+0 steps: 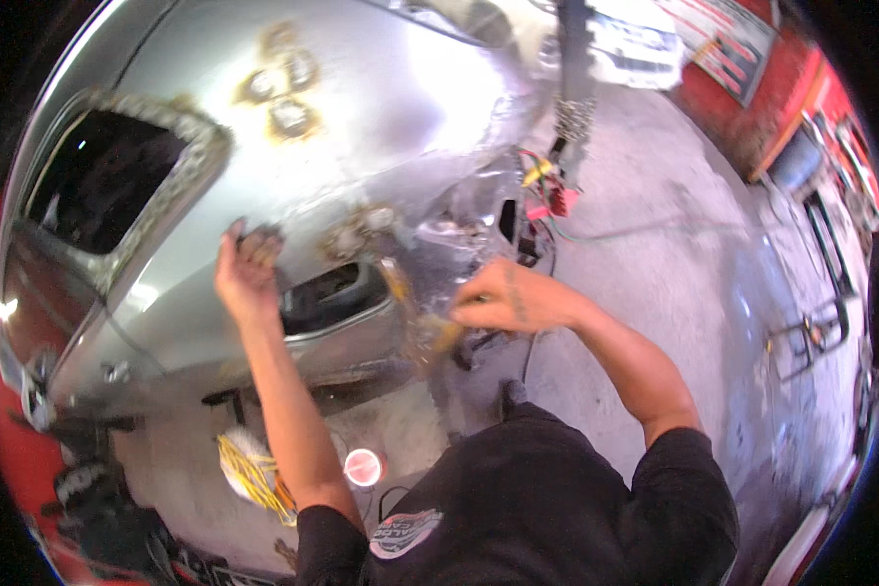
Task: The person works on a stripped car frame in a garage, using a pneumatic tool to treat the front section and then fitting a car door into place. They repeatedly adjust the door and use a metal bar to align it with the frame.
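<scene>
My left hand (249,272) is raised at the side of a bare-metal car body (361,127), between a window opening (107,181) and a smaller dark opening (334,295). Its thumb stands apart from the bent, dark-smudged fingers, and no held object can be made out. Closed around a small yellowish thing (447,335), my right hand (518,298) is beside the rough rear corner of the body. Motion smears that thing, so its kind is unclear. Brown-edged weld patches (289,115) mark the upper panel, with another rough patch (363,232) above the small opening.
Below the car, a white-and-red tub (364,467) stands on the floor near a bundle of yellow cord (254,477). A green hose (645,232) crosses the concrete at right. Past the rear corner rises a post (574,59) hung with chain. A metal frame (811,337) lies far right.
</scene>
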`<state>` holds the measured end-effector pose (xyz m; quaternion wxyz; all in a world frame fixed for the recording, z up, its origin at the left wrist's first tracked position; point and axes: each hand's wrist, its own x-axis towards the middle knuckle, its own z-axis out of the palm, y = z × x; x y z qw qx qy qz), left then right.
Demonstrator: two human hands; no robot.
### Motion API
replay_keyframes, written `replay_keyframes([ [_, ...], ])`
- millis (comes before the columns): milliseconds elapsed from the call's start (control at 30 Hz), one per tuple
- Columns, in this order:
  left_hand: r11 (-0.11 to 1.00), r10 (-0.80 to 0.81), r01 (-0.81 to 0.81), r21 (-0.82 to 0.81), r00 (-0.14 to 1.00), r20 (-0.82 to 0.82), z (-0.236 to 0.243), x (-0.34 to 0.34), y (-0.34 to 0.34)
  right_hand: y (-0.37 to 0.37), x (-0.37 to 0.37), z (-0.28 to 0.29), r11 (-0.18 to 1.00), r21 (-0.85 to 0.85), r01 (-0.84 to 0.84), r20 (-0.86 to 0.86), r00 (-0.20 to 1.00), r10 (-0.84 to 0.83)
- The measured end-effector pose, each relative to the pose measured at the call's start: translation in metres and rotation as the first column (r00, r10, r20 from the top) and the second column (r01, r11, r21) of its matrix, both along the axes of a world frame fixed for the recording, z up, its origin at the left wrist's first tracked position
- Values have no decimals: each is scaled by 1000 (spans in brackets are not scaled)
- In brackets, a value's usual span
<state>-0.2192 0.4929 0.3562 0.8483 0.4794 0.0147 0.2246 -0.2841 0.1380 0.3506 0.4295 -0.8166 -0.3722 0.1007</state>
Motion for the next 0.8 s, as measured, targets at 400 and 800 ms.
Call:
replay_keyframes([
  [400,971,118,-96,221,989,-88,-5,15,2,-270,39,-93,301,80,950,-363,309,-879],
  [800,792,485,-371,485,865,-128,-8,21,23,-253,439,-267,509,339,791,-260,599,-757],
])
